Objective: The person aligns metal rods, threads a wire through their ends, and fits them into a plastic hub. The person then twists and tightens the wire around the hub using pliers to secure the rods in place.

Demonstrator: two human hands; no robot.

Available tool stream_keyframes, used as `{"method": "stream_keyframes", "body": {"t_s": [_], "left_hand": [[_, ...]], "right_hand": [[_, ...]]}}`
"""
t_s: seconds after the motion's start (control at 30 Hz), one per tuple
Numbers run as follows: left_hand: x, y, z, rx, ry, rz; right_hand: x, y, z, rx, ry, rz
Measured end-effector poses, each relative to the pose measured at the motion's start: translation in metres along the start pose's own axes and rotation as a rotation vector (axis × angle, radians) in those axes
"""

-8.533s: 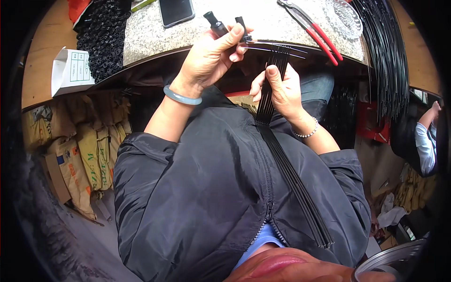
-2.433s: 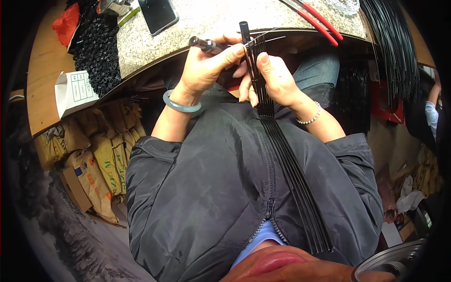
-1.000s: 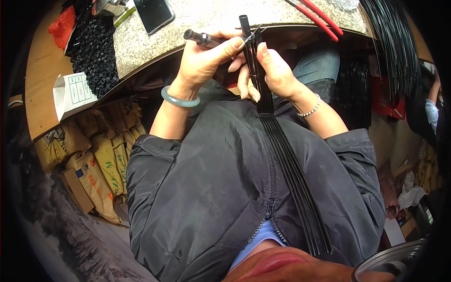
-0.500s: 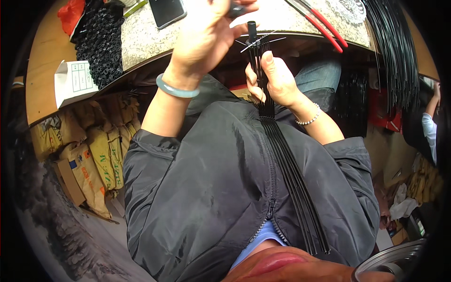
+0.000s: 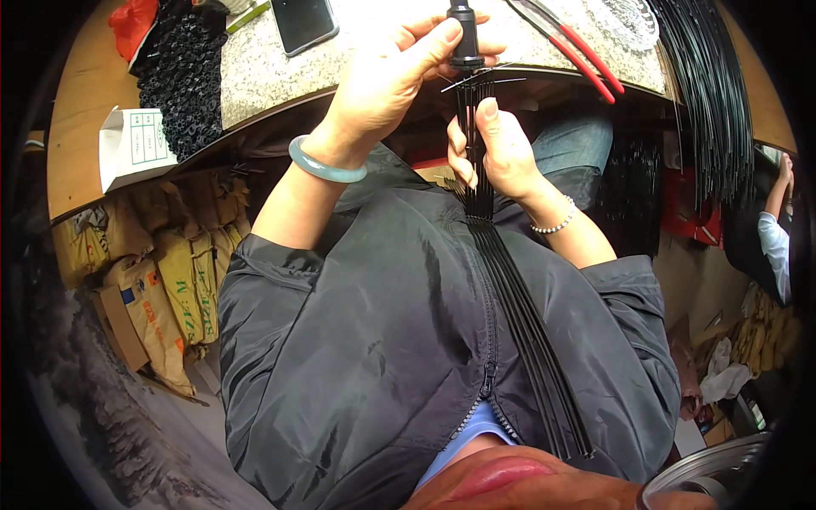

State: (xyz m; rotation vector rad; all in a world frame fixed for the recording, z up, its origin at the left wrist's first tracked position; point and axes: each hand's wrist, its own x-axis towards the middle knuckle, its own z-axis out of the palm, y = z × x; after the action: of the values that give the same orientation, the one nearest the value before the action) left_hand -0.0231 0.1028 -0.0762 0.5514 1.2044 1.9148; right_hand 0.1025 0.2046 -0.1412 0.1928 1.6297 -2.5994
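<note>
Two grips at upper centre: pinching with left fingers [image 5: 444,36] a stepped black plastic tube [image 5: 467,42], now brought apparently onto slender black rods [image 5: 528,337] clasped in right fingers [image 5: 490,119].

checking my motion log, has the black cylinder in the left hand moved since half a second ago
Yes: against the phone, the black cylinder in the left hand has shifted right and slightly nearer the person.

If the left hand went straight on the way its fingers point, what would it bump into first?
Probably the red-handled pliers on the table, though the left hand might pass above them; its height is unclear.
</note>
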Motion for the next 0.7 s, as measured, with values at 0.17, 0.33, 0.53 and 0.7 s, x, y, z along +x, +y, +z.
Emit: {"method": "stream_keyframes", "body": {"t_s": [0.17, 0.33, 0.53, 0.7], "left_hand": [[-0.001, -0.005, -0.011, 0.078, -0.006, -0.054], [0.001, -0.02, -0.022, 0.173, 0.009, 0.069], [0.0, -0.006, -0.018, 0.274, -0.153, -0.026], [0.0, -0.009, -0.021, 0.252, -0.173, -0.018]], "right_hand": [[-0.001, -0.001, 0.001, 0.005, 0.025, -0.003], [0.0, 0.0, 0.001, 0.011, 0.006, -0.008], [0.0, -0.001, 0.0, 0.028, 0.023, -0.004], [0.0, -0.001, -0.002, 0.023, -0.001, -0.006]]}}
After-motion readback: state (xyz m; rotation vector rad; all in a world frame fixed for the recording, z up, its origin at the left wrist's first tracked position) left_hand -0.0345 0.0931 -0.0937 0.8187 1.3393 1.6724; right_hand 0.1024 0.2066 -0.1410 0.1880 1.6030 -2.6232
